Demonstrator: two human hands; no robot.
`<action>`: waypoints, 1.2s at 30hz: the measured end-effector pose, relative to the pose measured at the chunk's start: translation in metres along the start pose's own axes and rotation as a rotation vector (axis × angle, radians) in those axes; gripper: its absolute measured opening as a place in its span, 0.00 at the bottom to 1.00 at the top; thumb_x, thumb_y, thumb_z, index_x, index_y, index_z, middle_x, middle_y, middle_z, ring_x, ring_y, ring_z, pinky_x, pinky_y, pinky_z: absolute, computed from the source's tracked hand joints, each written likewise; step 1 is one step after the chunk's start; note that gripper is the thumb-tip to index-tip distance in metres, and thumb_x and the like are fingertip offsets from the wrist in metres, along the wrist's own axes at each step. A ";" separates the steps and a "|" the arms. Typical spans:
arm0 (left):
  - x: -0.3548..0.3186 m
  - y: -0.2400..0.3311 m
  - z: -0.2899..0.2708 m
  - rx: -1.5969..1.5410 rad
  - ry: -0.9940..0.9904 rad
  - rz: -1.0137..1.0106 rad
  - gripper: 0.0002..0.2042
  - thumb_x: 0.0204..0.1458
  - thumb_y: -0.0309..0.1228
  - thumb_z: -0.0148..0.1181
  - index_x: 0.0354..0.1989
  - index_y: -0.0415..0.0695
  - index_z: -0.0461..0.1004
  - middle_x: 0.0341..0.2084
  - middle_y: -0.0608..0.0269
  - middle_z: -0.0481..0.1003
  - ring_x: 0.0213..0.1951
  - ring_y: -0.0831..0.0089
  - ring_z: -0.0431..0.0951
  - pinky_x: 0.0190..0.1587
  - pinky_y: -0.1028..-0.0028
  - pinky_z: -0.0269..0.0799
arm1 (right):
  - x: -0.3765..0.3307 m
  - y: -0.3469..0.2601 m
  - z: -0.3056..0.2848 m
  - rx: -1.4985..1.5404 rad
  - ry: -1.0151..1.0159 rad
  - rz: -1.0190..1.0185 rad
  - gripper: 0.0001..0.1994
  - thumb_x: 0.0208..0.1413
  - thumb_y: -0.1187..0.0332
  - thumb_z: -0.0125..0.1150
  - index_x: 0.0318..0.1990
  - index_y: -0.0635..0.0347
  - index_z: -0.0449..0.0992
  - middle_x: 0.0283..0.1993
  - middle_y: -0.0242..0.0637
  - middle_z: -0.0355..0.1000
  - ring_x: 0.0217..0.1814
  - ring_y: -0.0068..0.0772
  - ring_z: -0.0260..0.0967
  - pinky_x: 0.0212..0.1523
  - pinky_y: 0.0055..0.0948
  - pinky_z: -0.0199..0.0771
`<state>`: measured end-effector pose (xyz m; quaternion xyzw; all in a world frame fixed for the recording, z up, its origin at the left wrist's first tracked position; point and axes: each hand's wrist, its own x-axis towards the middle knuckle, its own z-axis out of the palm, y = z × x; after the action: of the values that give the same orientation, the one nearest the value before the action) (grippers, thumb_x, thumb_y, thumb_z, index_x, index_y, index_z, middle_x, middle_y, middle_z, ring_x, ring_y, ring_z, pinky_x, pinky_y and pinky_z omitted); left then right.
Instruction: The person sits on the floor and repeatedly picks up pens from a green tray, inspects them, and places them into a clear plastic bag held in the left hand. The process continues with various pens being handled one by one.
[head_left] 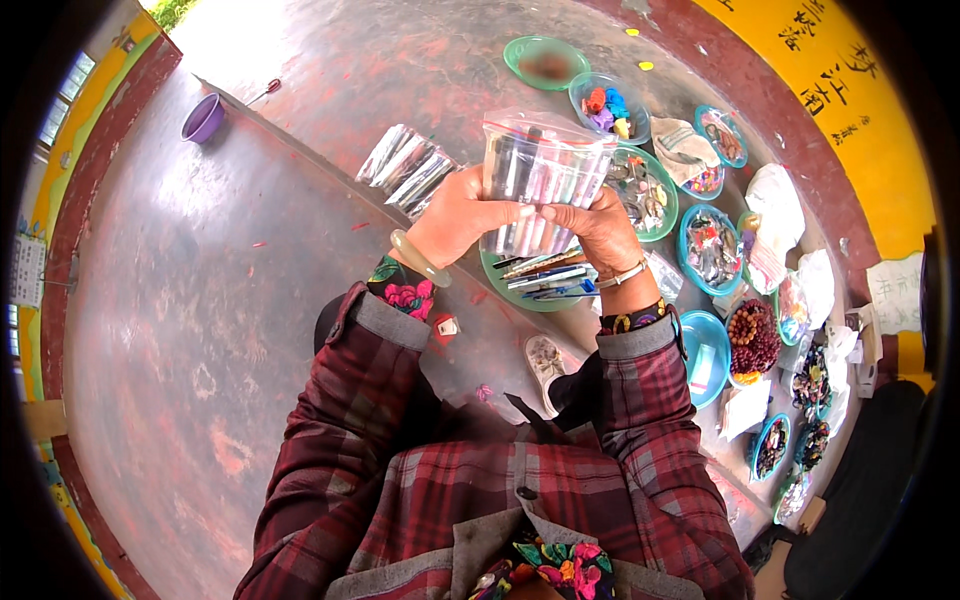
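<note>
In the head view, both hands hold up a clear zip bag [540,170] packed with slim pen-like sticks, above the floor in front of the person. The left hand [462,215] is closed around the bag's left side, and the right hand [600,228] clasps its lower right edge, fingertips of both meeting across the front. The bag looks nearly full, so the filling seems well along; whether its top is sealed I cannot tell. Just below the hands, a green plate [520,285] holds more loose sticks, seemingly yet to be packed. More clear packets [408,168] lie on the floor to the left, and dishes of beads [752,338] and trinkets curve away on the right.
</note>
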<state>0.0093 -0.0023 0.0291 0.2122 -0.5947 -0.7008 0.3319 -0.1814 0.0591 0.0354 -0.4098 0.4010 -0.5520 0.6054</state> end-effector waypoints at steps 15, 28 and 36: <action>0.001 0.000 0.006 -0.284 0.043 -0.013 0.13 0.48 0.23 0.59 0.43 0.37 0.73 0.34 0.63 0.76 0.36 0.77 0.75 0.41 0.75 0.71 | 0.004 0.009 -0.004 0.017 -0.023 0.056 0.11 0.47 0.76 0.64 0.40 0.63 0.77 0.37 0.34 0.76 0.37 0.24 0.72 0.41 0.25 0.72; 0.000 -0.007 0.007 -0.144 0.005 -0.023 0.13 0.49 0.24 0.59 0.44 0.37 0.71 0.34 0.66 0.75 0.36 0.80 0.74 0.40 0.77 0.70 | -0.006 -0.035 0.007 -0.820 0.203 -0.661 0.23 0.40 0.68 0.69 0.49 0.55 0.73 0.60 0.43 0.61 0.65 0.40 0.54 0.59 0.35 0.58; -0.001 -0.002 0.017 -0.049 -0.074 -0.084 0.14 0.49 0.23 0.59 0.46 0.38 0.71 0.38 0.68 0.74 0.41 0.80 0.72 0.45 0.76 0.68 | -0.001 -0.024 -0.001 -0.817 0.110 -0.695 0.15 0.39 0.73 0.68 0.39 0.55 0.79 0.58 0.45 0.63 0.67 0.45 0.49 0.63 0.40 0.50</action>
<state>-0.0018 0.0104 0.0300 0.2025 -0.5797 -0.7359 0.2852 -0.1902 0.0592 0.0574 -0.6911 0.4550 -0.5393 0.1566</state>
